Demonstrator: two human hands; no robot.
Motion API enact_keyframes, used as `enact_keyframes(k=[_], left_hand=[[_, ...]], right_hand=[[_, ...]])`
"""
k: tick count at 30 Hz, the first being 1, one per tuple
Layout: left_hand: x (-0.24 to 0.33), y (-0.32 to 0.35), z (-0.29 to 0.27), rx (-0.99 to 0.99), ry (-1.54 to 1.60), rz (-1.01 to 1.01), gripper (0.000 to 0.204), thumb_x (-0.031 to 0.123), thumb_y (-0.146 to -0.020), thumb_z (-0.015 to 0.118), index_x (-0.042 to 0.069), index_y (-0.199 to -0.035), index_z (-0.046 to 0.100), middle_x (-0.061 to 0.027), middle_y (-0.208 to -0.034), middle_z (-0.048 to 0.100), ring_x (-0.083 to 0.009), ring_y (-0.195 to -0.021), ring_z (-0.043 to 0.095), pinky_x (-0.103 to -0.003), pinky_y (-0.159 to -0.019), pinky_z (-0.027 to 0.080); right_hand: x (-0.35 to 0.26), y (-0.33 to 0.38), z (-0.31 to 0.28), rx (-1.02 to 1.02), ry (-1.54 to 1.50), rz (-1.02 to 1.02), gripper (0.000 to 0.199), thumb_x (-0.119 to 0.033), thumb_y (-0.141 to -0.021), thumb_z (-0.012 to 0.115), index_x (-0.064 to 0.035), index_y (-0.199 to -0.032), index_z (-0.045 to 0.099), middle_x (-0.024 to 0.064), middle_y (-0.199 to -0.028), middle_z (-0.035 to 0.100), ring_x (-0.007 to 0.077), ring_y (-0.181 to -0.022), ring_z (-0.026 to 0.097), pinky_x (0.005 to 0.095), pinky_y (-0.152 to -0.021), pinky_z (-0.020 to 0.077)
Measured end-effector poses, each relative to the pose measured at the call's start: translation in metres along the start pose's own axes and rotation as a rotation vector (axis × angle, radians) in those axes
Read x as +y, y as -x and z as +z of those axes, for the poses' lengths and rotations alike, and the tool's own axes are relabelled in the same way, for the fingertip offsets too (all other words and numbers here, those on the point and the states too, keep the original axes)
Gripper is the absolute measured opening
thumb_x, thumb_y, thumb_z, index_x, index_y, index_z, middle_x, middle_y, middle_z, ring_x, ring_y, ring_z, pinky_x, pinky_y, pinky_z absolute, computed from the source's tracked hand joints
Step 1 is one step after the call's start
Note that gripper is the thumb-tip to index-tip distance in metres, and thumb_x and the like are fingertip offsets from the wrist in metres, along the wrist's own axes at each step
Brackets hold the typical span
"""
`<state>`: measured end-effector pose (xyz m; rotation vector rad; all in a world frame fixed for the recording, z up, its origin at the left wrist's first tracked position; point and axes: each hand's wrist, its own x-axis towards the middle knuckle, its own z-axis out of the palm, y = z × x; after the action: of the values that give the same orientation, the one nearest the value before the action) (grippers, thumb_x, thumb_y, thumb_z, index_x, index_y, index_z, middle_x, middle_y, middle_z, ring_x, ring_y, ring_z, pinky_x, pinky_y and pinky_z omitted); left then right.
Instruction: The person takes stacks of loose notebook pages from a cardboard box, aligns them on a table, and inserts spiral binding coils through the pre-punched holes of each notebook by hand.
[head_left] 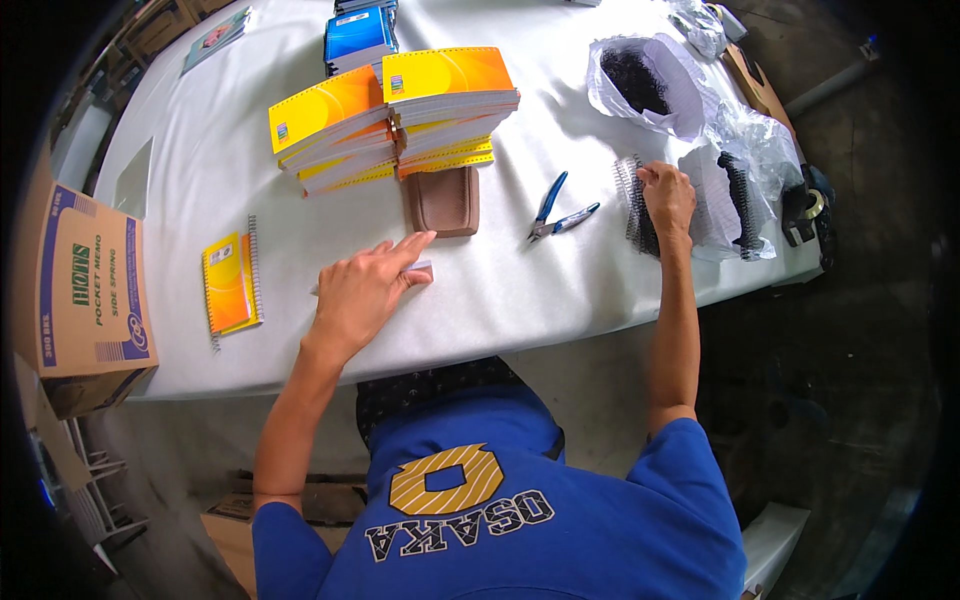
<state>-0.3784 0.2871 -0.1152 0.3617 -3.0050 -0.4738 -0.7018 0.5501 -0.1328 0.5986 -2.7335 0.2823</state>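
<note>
My left hand (368, 290) is over the table near its front edge, index finger stretched forward. Between that finger and the thumb shows the pale edge of a small paper pad (422, 270), mostly hidden under the palm. My right hand (668, 198) has its fingers pinched together at a bunch of dark wire spiral coils (638, 225) on the right. Just ahead of my left hand lies a brown padded block (445, 205). Blue-handled cutting pliers (556, 212) rest between my hands, their jaws toward me.
Two tall stacks of yellow-orange notebooks (448, 80) stand beyond the brown block, with blue notebooks (358, 40) behind. Spiral-bound notebooks (232, 285) lie at left beside a cardboard box (95, 285). Plastic bags (685, 95) with black coils fill the right side, near a tape dispenser (808, 212).
</note>
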Motion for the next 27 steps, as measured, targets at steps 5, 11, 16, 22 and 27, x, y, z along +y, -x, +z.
enact_keyframes(k=[5, 11, 16, 22, 27], left_hand=[[-0.003, -0.004, 0.005, 0.084, -0.015, 0.013, 0.049, 0.042, -0.086, 0.06, 0.03, -0.133, 0.054, 0.0015, -0.12, 0.065, -0.0261, -0.105, 0.065, -0.04, -0.076, 0.055], [-0.005, -0.004, 0.009, 0.165, -0.054, 0.073, 0.052, 0.047, -0.084, 0.059, 0.03, -0.133, 0.054, -0.0001, -0.119, 0.065, -0.0296, -0.106, 0.064, -0.042, -0.081, 0.054], [-0.006, -0.004, 0.009, 0.164, -0.065, 0.047, 0.053, 0.048, -0.083, 0.059, 0.03, -0.133, 0.054, -0.0022, -0.118, 0.066, -0.0306, -0.107, 0.063, -0.042, -0.083, 0.054], [-0.008, -0.005, 0.01, 0.169, -0.057, 0.083, 0.054, 0.047, -0.083, 0.061, 0.028, -0.133, 0.054, -0.0059, -0.114, 0.067, -0.031, -0.106, 0.064, -0.042, -0.082, 0.054], [-0.009, -0.007, 0.011, 0.166, -0.071, 0.066, 0.054, 0.046, -0.083, 0.061, 0.028, -0.133, 0.054, -0.0071, -0.112, 0.068, -0.0314, -0.102, 0.065, -0.043, -0.081, 0.054]], right_hand=[[-0.064, 0.024, -0.038, -0.066, -0.431, -0.28, 0.016, -0.009, -0.087, 0.062, -0.0083, -0.101, 0.071, 0.0122, -0.091, 0.066, 0.0269, -0.081, 0.065, 0.037, -0.073, 0.0499], [-0.162, 0.085, -0.043, -0.49, -1.009, -0.492, 0.022, 0.001, -0.08, 0.069, -0.0075, -0.1, 0.072, 0.0081, -0.086, 0.066, 0.0184, -0.071, 0.059, 0.0323, -0.065, 0.0469], [-0.17, 0.086, -0.034, -0.659, -1.052, -0.496, 0.021, 0.001, -0.08, 0.069, -0.0072, -0.098, 0.072, 0.0083, -0.088, 0.067, 0.0195, -0.072, 0.058, 0.0333, -0.065, 0.0465], [-0.165, 0.072, -0.019, -0.668, -1.056, -0.743, 0.024, 0.004, -0.08, 0.065, -0.0057, -0.101, 0.071, 0.0073, -0.083, 0.062, 0.0191, -0.075, 0.058, 0.034, -0.068, 0.048], [-0.168, 0.07, -0.019, -0.802, -1.109, -0.761, 0.021, 0.003, -0.082, 0.064, -0.0007, -0.102, 0.069, 0.0105, -0.082, 0.06, 0.024, -0.075, 0.057, 0.0358, -0.068, 0.0479]])
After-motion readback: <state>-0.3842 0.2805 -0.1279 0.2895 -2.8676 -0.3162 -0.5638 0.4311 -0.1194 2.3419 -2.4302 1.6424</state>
